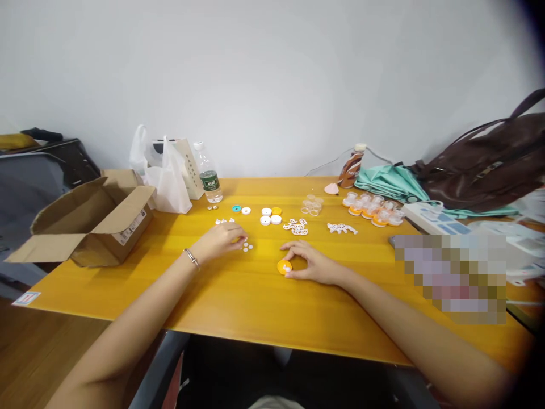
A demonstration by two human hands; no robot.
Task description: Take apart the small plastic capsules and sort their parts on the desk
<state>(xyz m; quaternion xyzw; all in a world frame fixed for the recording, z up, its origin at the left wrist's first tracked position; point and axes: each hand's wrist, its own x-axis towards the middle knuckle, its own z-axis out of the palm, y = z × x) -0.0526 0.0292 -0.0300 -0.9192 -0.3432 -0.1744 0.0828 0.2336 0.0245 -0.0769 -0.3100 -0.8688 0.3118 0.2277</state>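
Frame centre: right hand pinches orange disc flat on table; left hand fingers closed over small white pieces, hold unclear. Best keep disc steady, lift one piece at a time.

We see two bare forearms with no sleeves reaching as far as the picture shows. The left hand carries a thin silver bangle at the wrist. The right hand wears nothing we can make out, and the fingers show no rings.
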